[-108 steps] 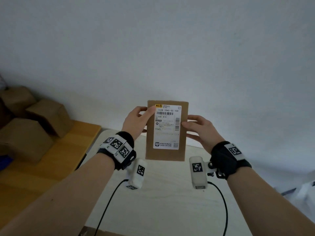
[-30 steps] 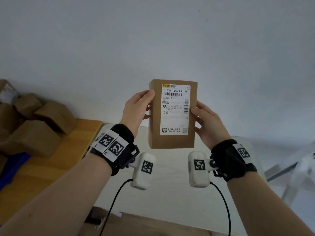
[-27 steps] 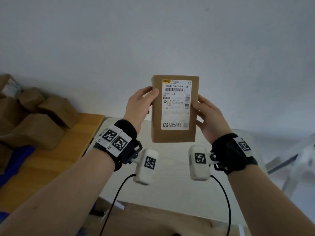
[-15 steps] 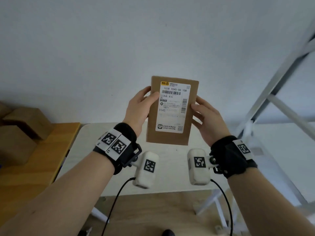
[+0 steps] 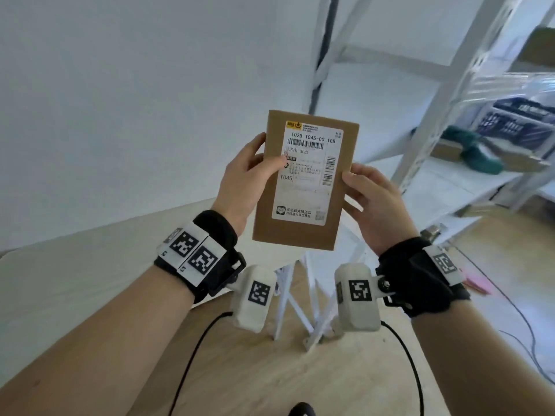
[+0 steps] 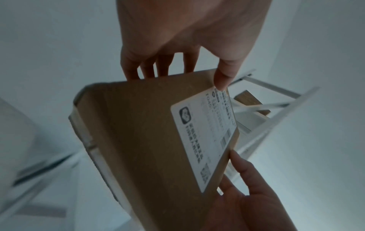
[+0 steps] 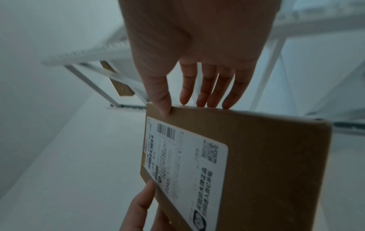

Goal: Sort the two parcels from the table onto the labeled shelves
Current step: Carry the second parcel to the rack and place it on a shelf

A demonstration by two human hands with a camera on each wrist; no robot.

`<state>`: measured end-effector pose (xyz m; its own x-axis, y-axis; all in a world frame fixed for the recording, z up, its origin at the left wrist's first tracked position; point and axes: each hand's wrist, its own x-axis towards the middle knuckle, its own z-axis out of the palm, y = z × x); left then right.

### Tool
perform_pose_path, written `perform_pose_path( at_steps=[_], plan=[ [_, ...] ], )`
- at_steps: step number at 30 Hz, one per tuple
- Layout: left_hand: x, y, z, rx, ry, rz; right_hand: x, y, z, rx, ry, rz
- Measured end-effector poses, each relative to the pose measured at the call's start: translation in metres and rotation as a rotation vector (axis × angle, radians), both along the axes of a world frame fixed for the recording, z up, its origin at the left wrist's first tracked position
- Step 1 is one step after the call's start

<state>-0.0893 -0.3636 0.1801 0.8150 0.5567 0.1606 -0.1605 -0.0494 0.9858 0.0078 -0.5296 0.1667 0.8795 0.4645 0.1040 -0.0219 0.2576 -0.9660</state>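
Note:
A brown cardboard parcel (image 5: 306,181) with a white shipping label is held upright in the air, label facing me. My left hand (image 5: 249,175) grips its left edge, thumb on the label and fingers behind. My right hand (image 5: 369,196) grips its right edge the same way. In the left wrist view the parcel (image 6: 150,140) sits between my left hand (image 6: 177,65) and the right hand's thumb below. In the right wrist view the parcel (image 7: 247,164) shows with my right hand (image 7: 197,96) pinching its edge. White metal shelves (image 5: 444,94) stand to the right.
The white table (image 5: 75,280) lies at the lower left, its folding legs (image 5: 303,310) below the parcel. On the shelves sit a dark blue crate (image 5: 516,121), a green item (image 5: 477,154) and a cardboard box (image 5: 540,46). Wooden floor (image 5: 270,370) lies underneath, with cables at the right.
The view has swung to the right: the boxes on the wooden bench at the left are gone and the white shelves have come in. Both hands keep hold of the parcel.

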Motion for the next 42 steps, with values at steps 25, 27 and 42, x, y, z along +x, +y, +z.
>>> perform_pose_path(
  at_steps=[25,27,42],
  plan=[
    [0.263,-0.314,0.118,0.325,-0.333,-0.242,0.201,-0.338,0.115,0.105,-0.313,-0.136],
    [0.287,-0.322,0.123,0.309,-0.327,-0.214,0.228,-0.345,0.121,0.081,-0.328,-0.091],
    [0.446,-0.32,0.168,0.285,-0.537,0.08,0.437,-0.314,0.182,0.105,-0.453,-0.005]
  ],
)
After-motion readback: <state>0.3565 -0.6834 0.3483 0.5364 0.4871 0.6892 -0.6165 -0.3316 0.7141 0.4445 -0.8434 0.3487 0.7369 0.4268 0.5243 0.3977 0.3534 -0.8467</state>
